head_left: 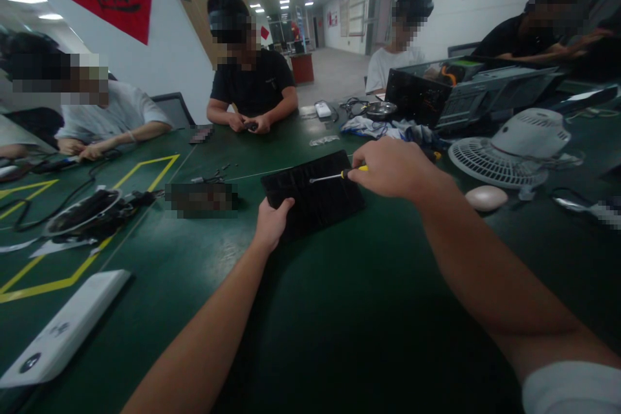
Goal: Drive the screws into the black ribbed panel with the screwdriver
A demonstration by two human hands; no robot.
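Panel (320,200): a dark, flat piece at the middle of our table (359,284), set at a slant; we cannot tell whether it lies flat or is slightly raised.
Left hand (272,221): clamped on the panel's left edge, thumb over the face; the other fingers are mostly hidden.
Screwdriver (330,176): yellow-and-black handle, bright shaft pointing left across the panel; we cannot tell whether the tip touches.
Right hand (395,168): closed round the screwdriver's handle, just over the panel's right side.
Progress: the panel looks whole to us, and the tool is out and in hand over its face. We see no part lifted off it, and its face is too dark for us to tell which fastenings, if any, are loose or left.
Small bits (220,176): scattered left of the panel, too blurred for us to name.
Right side: a white fan (524,149), a pale oval thing (486,198) just beside it, a cloth (388,130) and an opened computer case (466,100) behind.
Left side: a cable bundle (87,213) and a white slab (68,326).
Far side: a person in black (257,87) holds something small.
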